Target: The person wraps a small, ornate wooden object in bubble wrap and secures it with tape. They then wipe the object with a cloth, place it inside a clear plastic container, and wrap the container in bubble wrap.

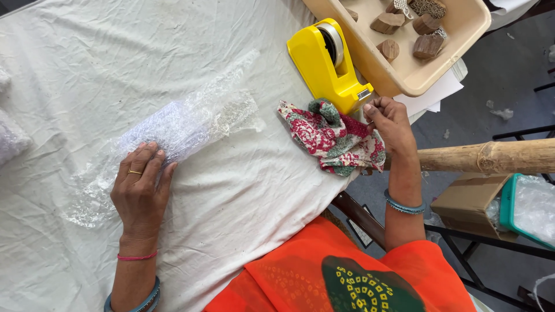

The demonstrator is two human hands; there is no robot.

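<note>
Bubble wrap (185, 124) lies in a loose roll across the white cloth of the worktop (75, 63), its near end pinned under the fingers of the left hand (140, 188), which rests flat and spread on it, pressing rather than gripping. The right hand (392, 122) is up at the cutting edge of the yellow tape dispenser (324, 66), thumb and fingertips pinched narrow together as if on a tape end, though any tape there is too thin to make out. Between the two lies a crumpled red and green patterned cloth (335, 137) at the worktop's edge. Behind the dispenser stands a beige tub (457, 32) holding wooden blocks (388, 23). The risks, as I judge them: the roll looks springy, and with only one flat hand on one end it could unroll or slide on the cloth if the pressure eases. The dispenser is not steadied by anything, so a sharp pull could drag it. The patterned cloth hangs partly over the edge and could slip off if brushed.
</note>
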